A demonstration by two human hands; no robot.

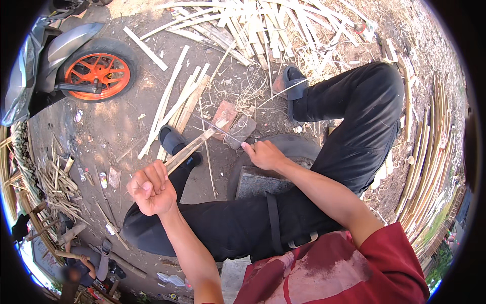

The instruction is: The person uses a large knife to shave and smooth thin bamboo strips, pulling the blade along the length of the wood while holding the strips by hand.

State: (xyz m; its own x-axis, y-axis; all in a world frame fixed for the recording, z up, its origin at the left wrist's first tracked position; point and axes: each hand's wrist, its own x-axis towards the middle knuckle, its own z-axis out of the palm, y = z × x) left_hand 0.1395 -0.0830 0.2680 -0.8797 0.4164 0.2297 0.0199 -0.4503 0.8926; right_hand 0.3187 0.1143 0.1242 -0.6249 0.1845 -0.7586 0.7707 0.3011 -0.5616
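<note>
While the left hand [151, 187], left of centre in the frame, is clenched round the near end of a wood-like strip [190, 148], the right hand [264, 154], just right of centre, is curled with its thumb extended, grasping the near end of a thin blade [233, 137]; its grip area is hidden by the fingers.

Strip: position, centre-left of frame, slanting from the left fist toward upper right. Form: long, narrow, straight. Colour: pale tan on the broad face, with a darker brownish band lengthwise. Far end: paler, somewhat ragged in outline, overlapping in view a reddish brick [226, 110]; contact between the two cannot be told. Near end: concealed in the fist.

Blade: slender, dark grey, running from the right hand toward upper left, crossing the strip near its far end. Depth of any cut: not discernible.

Surroundings: grey block [245, 129] just beside the brick, near frame centre. Similar pale strips [188, 101] lie on the ground in the upper left-centre; a larger heap of strips [253, 30] spreads across the top. Motorcycle wheel [98, 71], orange-rimmed, at upper left.
</note>
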